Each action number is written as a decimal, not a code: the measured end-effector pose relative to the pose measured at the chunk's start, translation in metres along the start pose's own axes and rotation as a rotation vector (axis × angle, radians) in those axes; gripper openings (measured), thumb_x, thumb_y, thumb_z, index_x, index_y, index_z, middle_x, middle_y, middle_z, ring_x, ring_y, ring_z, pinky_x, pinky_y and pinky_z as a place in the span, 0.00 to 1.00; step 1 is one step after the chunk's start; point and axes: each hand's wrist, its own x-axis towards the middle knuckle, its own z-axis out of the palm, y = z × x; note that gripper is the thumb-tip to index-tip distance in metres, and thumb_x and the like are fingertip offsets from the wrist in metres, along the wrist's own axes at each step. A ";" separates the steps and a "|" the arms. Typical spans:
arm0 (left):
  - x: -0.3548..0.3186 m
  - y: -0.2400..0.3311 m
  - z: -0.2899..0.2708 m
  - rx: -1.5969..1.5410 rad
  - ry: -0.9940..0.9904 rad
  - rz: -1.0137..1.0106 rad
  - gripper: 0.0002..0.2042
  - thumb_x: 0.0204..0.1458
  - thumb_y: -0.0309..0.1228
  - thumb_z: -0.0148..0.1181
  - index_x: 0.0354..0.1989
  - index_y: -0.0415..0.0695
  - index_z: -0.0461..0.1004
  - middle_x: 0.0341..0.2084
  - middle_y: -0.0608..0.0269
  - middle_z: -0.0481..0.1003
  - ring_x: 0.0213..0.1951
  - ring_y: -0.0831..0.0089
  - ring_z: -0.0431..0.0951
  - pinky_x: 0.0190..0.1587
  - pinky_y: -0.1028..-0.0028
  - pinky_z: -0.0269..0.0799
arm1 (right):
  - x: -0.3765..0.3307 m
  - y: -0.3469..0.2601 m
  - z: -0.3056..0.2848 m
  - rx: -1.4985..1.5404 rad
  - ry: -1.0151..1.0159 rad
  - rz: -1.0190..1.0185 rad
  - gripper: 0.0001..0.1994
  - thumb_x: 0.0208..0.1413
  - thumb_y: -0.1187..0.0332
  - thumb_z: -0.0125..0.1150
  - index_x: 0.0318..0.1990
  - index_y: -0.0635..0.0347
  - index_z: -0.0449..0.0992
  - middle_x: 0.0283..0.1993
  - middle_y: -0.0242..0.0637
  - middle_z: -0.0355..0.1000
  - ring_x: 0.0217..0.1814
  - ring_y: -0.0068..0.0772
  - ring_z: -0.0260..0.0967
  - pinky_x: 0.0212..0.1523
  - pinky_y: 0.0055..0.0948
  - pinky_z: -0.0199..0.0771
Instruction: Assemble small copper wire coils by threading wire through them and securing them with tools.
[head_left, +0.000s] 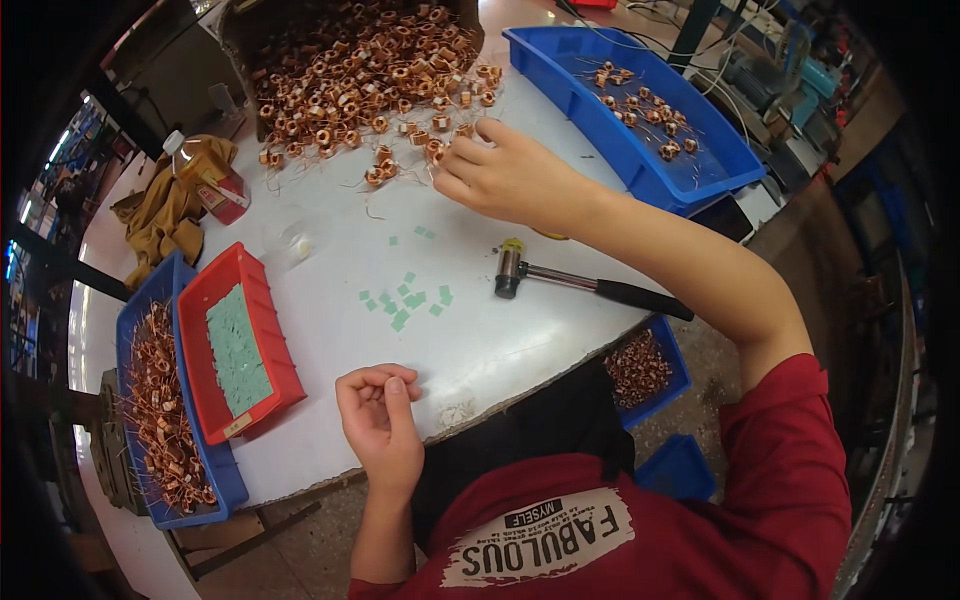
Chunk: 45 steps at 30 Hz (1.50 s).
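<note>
My right hand [505,172] reaches across the white table to the near edge of a heap of small copper-wire coils [365,75]. Its bent fingers close on a copper coil [435,150], partly hidden behind them. More loose coils [381,172] lie just left of those fingers. My left hand [384,415] is at the table's front edge, palm turned up. Its fingers curl in and the thumb presses beside them; whatever they hold, if anything, is hidden. Between the hands, small green square pieces [410,297] lie scattered on the table.
A black-handled mallet [570,278] lies right of the green pieces. At left stand a red tray [270,330] of green pieces, a blue tray [215,465] of coils, a bottle [210,180] and brown cloth [165,220]. A blue tray [640,165] with several coils stands back right.
</note>
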 end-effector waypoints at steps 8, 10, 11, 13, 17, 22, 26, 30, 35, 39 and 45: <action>-0.002 0.001 0.004 0.040 -0.013 0.028 0.03 0.57 0.22 0.47 0.37 0.39 0.60 0.35 0.55 0.70 0.32 0.74 0.68 0.39 0.77 0.67 | -0.003 0.022 -0.020 0.483 0.120 0.594 0.07 0.49 0.72 0.56 0.36 0.54 0.68 0.33 0.31 0.69 0.37 0.31 0.64 0.44 0.29 0.62; -0.001 0.003 -0.004 -0.096 -0.049 -0.046 0.04 0.57 0.24 0.47 0.38 0.39 0.61 0.35 0.55 0.71 0.31 0.74 0.68 0.39 0.76 0.67 | 0.004 0.011 -0.043 0.734 0.167 0.737 0.07 0.49 0.73 0.56 0.36 0.54 0.69 0.33 0.31 0.70 0.36 0.31 0.65 0.43 0.30 0.63; 0.000 0.004 -0.010 -0.163 -0.060 -0.086 0.04 0.57 0.24 0.47 0.38 0.39 0.61 0.34 0.54 0.71 0.31 0.73 0.67 0.39 0.76 0.67 | 0.006 0.001 -0.058 0.871 0.177 0.589 0.06 0.49 0.73 0.55 0.36 0.55 0.70 0.33 0.32 0.70 0.35 0.32 0.65 0.41 0.30 0.64; -0.001 0.004 -0.021 -0.459 -0.189 -0.239 0.08 0.58 0.27 0.48 0.42 0.37 0.63 0.35 0.53 0.71 0.32 0.72 0.68 0.40 0.75 0.68 | 0.005 -0.029 -0.099 1.017 -0.004 0.342 0.08 0.49 0.71 0.54 0.38 0.56 0.71 0.35 0.31 0.71 0.33 0.31 0.65 0.39 0.29 0.65; -0.011 0.030 -0.006 -0.902 -0.369 -0.648 0.20 0.57 0.33 0.53 0.53 0.31 0.62 0.37 0.48 0.72 0.33 0.68 0.72 0.38 0.74 0.71 | -0.020 -0.080 -0.144 0.972 0.308 -0.009 0.08 0.53 0.70 0.55 0.41 0.56 0.71 0.47 0.33 0.72 0.46 0.28 0.69 0.40 0.25 0.69; -0.022 0.003 -0.011 -1.153 -0.700 -0.617 0.22 0.55 0.31 0.57 0.54 0.31 0.61 0.42 0.43 0.72 0.31 0.63 0.76 0.30 0.77 0.74 | -0.035 -0.103 -0.151 0.990 0.367 0.104 0.09 0.50 0.70 0.61 0.39 0.56 0.71 0.47 0.36 0.73 0.46 0.26 0.69 0.39 0.24 0.71; -0.027 0.003 -0.003 -1.085 -0.600 -0.648 0.19 0.53 0.25 0.57 0.51 0.32 0.64 0.43 0.40 0.72 0.32 0.62 0.77 0.30 0.76 0.75 | -0.047 -0.084 -0.152 1.122 0.228 0.248 0.12 0.50 0.76 0.59 0.43 0.57 0.70 0.46 0.39 0.73 0.42 0.28 0.69 0.36 0.22 0.69; -0.027 0.001 0.003 -1.035 -0.542 -0.742 0.17 0.51 0.20 0.57 0.49 0.35 0.64 0.45 0.38 0.70 0.33 0.61 0.77 0.30 0.74 0.74 | -0.060 -0.097 -0.155 1.540 -0.044 0.942 0.14 0.49 0.80 0.57 0.45 0.61 0.70 0.37 0.36 0.72 0.35 0.22 0.65 0.34 0.19 0.65; -0.035 -0.002 0.011 -0.978 -0.526 -0.778 0.19 0.48 0.15 0.57 0.48 0.38 0.63 0.45 0.37 0.71 0.35 0.61 0.77 0.34 0.74 0.75 | -0.066 -0.111 -0.133 2.297 -0.291 1.192 0.10 0.52 0.80 0.56 0.43 0.63 0.71 0.32 0.31 0.69 0.31 0.15 0.62 0.32 0.13 0.62; -0.040 0.001 0.012 -0.905 -0.577 -0.765 0.21 0.45 0.12 0.59 0.48 0.38 0.63 0.43 0.38 0.73 0.37 0.61 0.78 0.39 0.76 0.76 | -0.071 -0.115 -0.124 2.395 -0.395 1.129 0.07 0.53 0.79 0.57 0.41 0.64 0.72 0.31 0.31 0.70 0.29 0.14 0.62 0.31 0.12 0.61; -0.047 0.008 0.012 -0.762 -0.579 -0.794 0.21 0.44 0.11 0.59 0.47 0.39 0.64 0.41 0.39 0.74 0.41 0.63 0.78 0.42 0.76 0.76 | -0.075 -0.116 -0.123 2.377 -0.516 0.939 0.04 0.53 0.79 0.58 0.36 0.65 0.75 0.27 0.30 0.70 0.26 0.14 0.62 0.29 0.11 0.61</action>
